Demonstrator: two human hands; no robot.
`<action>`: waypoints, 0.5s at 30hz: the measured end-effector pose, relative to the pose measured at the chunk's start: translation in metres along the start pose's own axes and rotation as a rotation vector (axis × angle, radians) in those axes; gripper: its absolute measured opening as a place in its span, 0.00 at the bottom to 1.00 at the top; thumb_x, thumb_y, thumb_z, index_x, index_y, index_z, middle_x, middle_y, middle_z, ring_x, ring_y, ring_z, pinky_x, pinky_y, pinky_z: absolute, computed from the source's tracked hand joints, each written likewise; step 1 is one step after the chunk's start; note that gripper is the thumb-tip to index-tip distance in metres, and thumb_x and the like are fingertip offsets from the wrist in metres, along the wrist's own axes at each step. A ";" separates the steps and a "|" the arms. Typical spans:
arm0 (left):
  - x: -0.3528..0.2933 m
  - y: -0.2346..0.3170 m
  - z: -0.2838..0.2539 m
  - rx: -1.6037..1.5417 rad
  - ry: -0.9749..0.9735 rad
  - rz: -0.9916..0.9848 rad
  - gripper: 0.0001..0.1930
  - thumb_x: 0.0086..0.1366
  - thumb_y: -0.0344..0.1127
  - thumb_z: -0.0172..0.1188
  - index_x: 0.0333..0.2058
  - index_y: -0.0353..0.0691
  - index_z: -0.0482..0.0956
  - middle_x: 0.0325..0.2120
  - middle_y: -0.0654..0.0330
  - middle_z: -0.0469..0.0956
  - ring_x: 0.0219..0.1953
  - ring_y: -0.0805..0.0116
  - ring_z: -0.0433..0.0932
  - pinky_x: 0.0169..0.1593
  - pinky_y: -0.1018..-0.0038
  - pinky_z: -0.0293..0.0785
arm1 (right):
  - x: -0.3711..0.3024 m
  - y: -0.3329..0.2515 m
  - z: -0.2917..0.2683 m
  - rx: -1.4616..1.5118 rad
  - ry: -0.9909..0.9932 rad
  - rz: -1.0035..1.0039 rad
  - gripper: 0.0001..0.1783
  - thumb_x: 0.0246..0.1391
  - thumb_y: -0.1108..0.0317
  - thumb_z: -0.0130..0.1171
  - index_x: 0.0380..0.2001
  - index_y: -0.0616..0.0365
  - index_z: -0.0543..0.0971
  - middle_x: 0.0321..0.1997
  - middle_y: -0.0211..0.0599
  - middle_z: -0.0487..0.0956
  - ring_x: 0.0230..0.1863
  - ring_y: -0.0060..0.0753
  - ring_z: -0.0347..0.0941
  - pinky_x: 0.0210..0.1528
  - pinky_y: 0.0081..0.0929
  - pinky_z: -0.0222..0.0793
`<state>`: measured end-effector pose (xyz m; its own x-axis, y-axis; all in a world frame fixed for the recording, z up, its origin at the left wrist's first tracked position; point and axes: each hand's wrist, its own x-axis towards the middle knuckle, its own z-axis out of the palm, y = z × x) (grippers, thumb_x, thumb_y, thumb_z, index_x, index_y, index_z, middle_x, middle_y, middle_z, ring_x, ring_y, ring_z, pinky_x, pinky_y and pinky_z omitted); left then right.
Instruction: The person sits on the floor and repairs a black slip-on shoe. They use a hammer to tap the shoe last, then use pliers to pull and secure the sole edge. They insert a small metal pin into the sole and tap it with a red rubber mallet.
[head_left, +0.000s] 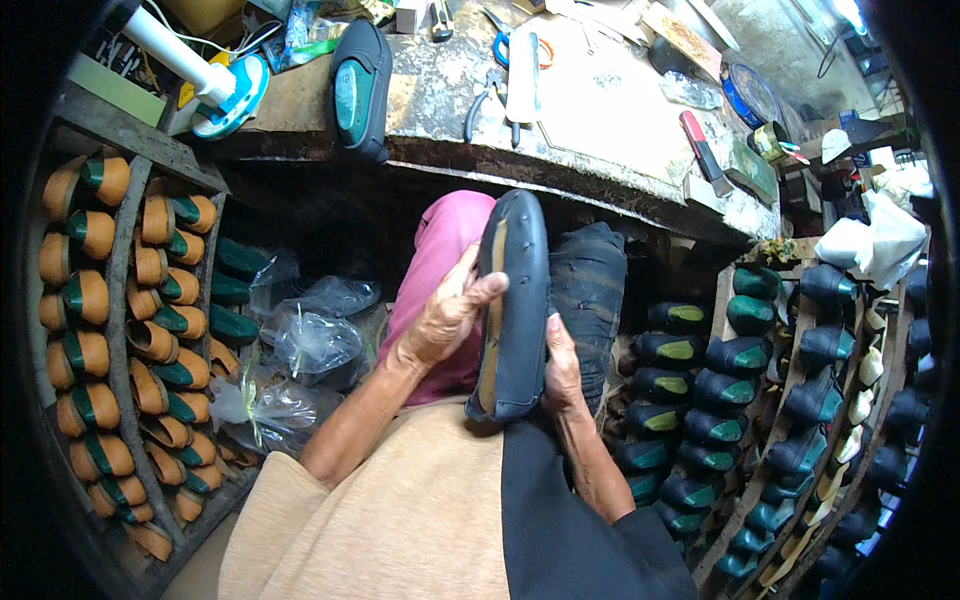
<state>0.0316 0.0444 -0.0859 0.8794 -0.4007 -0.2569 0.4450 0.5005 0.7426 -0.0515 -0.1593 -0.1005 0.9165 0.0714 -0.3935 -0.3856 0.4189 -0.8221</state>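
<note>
Beige-and-black shirt cloth fills the foreground. Left hand and right hand, both partly curled, grip a dark shoe by opposite long sides.

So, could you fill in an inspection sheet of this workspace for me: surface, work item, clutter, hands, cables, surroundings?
Surface: worn, stained workbench with a pale top.
Work item: long, dark, rounded shoe piece with a tan strip along its left side, held over the lap, off the bench.
Clutter: dark-handled metal pliers, a red-handled flat tool and a dark shoe with a green inner panel on the bench.
Hands: left hand grips the piece's left side; right hand its right side.
Cables: thin white cable, upper left.
Surroundings: orange-tan and green shoes racked left, with clear plastic bags nearby; dark shoes with green parts right.
</note>
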 end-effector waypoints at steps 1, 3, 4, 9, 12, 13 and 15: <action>0.004 -0.004 0.004 0.038 0.004 0.025 0.38 0.84 0.48 0.68 0.82 0.36 0.63 0.64 0.59 0.81 0.65 0.71 0.78 0.71 0.65 0.75 | 0.003 0.002 0.001 -0.111 0.052 0.075 0.34 0.89 0.48 0.50 0.84 0.58 0.68 0.79 0.40 0.77 0.75 0.34 0.76 0.78 0.38 0.72; 0.010 -0.009 0.002 -0.161 0.067 0.008 0.30 0.82 0.37 0.71 0.75 0.35 0.72 0.64 0.57 0.82 0.63 0.72 0.80 0.70 0.68 0.78 | 0.008 0.001 0.001 -0.320 0.011 -0.107 0.31 0.89 0.52 0.51 0.82 0.62 0.71 0.76 0.39 0.78 0.71 0.31 0.77 0.75 0.33 0.74; 0.016 -0.012 0.000 -0.149 0.083 0.031 0.28 0.82 0.35 0.71 0.74 0.35 0.73 0.64 0.57 0.82 0.62 0.72 0.81 0.69 0.69 0.79 | 0.009 -0.003 0.000 -0.451 0.021 -0.177 0.31 0.89 0.54 0.52 0.81 0.63 0.71 0.75 0.38 0.79 0.70 0.30 0.77 0.74 0.31 0.74; 0.029 -0.024 0.004 0.661 0.079 0.381 0.40 0.78 0.35 0.73 0.81 0.29 0.66 0.72 0.42 0.79 0.73 0.53 0.80 0.77 0.60 0.74 | 0.000 -0.022 -0.003 -0.634 0.110 -0.146 0.36 0.83 0.61 0.64 0.81 0.72 0.67 0.73 0.50 0.81 0.72 0.36 0.78 0.75 0.35 0.74; 0.023 -0.019 0.015 1.100 0.078 0.366 0.47 0.73 0.40 0.74 0.81 0.23 0.61 0.65 0.24 0.80 0.69 0.32 0.82 0.73 0.52 0.77 | -0.002 -0.026 -0.003 -0.970 0.193 -0.229 0.50 0.71 0.63 0.78 0.82 0.76 0.61 0.67 0.69 0.83 0.62 0.53 0.88 0.61 0.44 0.87; 0.024 -0.015 0.017 1.159 0.076 0.356 0.47 0.73 0.41 0.75 0.81 0.24 0.63 0.61 0.24 0.83 0.64 0.31 0.85 0.70 0.51 0.80 | -0.001 -0.024 -0.003 -1.003 0.198 -0.323 0.51 0.69 0.63 0.79 0.82 0.76 0.61 0.64 0.71 0.84 0.58 0.55 0.89 0.58 0.43 0.88; 0.027 -0.003 0.016 1.377 0.053 0.337 0.46 0.73 0.40 0.71 0.80 0.20 0.61 0.47 0.24 0.86 0.50 0.26 0.88 0.58 0.47 0.84 | 0.003 -0.019 -0.004 -1.084 0.218 -0.380 0.50 0.67 0.65 0.79 0.81 0.76 0.63 0.58 0.70 0.86 0.52 0.54 0.91 0.52 0.42 0.89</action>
<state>0.0507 0.0195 -0.0849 0.9275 -0.3703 0.0513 -0.2752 -0.5834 0.7641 -0.0415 -0.1709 -0.0879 0.9954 -0.0932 -0.0227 -0.0759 -0.6192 -0.7815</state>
